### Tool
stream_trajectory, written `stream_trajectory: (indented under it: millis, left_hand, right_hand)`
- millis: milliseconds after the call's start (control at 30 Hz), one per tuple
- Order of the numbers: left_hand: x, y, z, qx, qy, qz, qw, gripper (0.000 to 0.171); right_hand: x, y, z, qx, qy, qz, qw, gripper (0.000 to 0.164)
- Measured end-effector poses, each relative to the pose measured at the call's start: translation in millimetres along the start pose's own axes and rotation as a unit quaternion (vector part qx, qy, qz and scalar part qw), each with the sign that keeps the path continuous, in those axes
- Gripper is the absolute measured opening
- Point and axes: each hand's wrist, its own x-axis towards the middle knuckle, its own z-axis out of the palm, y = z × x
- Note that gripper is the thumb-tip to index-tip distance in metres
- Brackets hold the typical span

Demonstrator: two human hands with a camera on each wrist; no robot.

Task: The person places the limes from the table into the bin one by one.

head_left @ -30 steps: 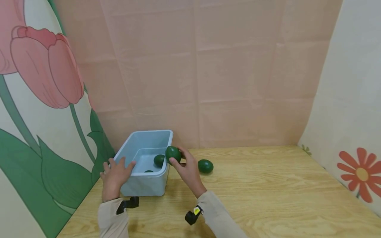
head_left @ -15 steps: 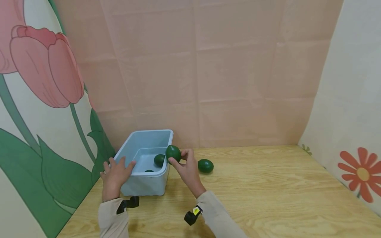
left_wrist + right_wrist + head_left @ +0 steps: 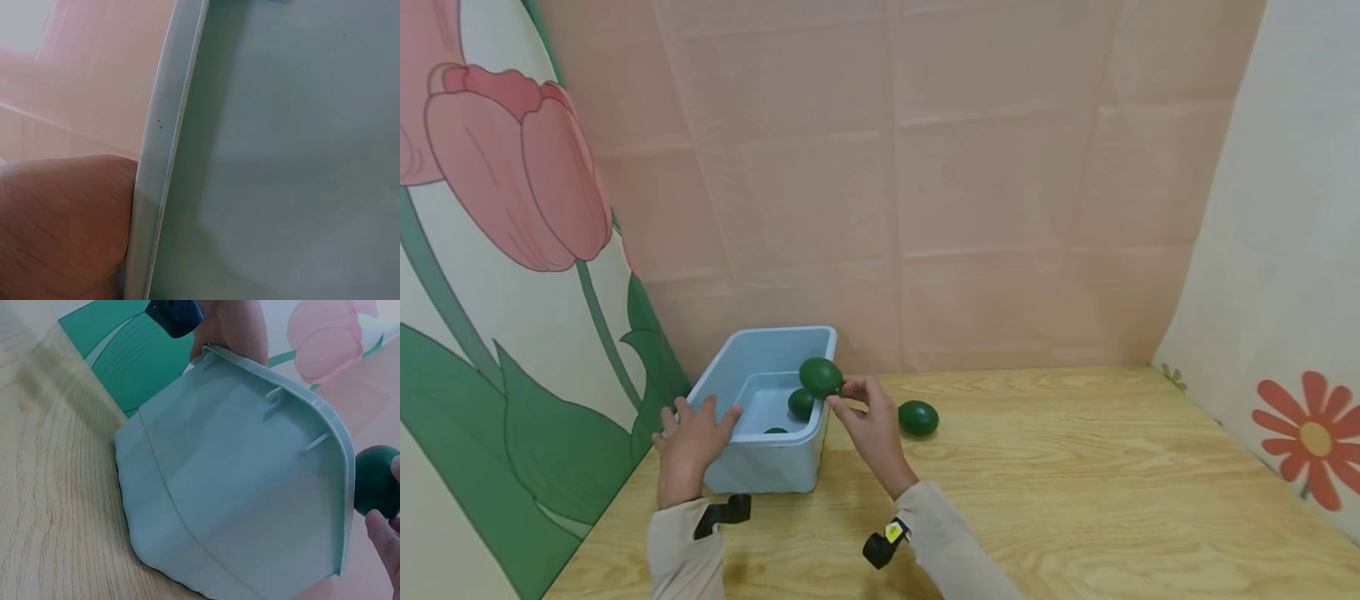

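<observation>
At the right rim of a light blue plastic bin [image 3: 760,467], my right hand [image 3: 874,429] pinches a dark green avocado [image 3: 821,377] by its right end. The avocado overlaps the rim and the bin's inside. In the right wrist view, the avocado [image 3: 377,480] shows beyond the rim, with fingertips [image 3: 377,522] against it. My left hand [image 3: 691,442], fingers spread, rests on the bin's near left rim. A second avocado [image 3: 801,405] lies inside the bin; a further green piece [image 3: 775,432] shows just past the near wall, mostly hidden. The left wrist view shows the bin's rim [image 3: 159,125] beside the hand.
Another avocado [image 3: 918,418] lies on the wood-grain table [image 3: 1060,483], just right of my right hand. A pink backdrop [image 3: 970,208] stands behind the bin, a tulip-printed panel [image 3: 520,167] on the left and a flower-printed one [image 3: 1285,250] on the right.
The avocado in my right hand has turned and shifted left and slightly up, over the bin's rim, and now sits farther out at the fingertips. My left hand and the bin stay put.
</observation>
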Motion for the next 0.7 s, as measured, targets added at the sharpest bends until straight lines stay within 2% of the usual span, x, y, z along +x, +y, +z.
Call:
stream_trajectory:
  millis: [267, 433, 700]
  left_hand:
    - [0.0, -0.3, -0.4, 0.0, -0.002, 0.001, 1.0, 0.072]
    - [0.7, -0.7, 0.8, 0.001, -0.003, 0.003, 1.0, 0.073]
    - [0.5, 0.4, 0.9, -0.004, -0.007, 0.008, 0.9999, 0.074]
  right_hand:
    - [-2.0, 0.5, 1.7, -0.037, -0.038, -0.04, 0.998, 0.026]
    - [-2.4, 0.1, 1.8, -0.062, -0.061, -0.041, 0.995, 0.027]
    - [-2.3, 4.8, 0.1, -0.051, -0.058, -0.049, 0.996, 0.026]
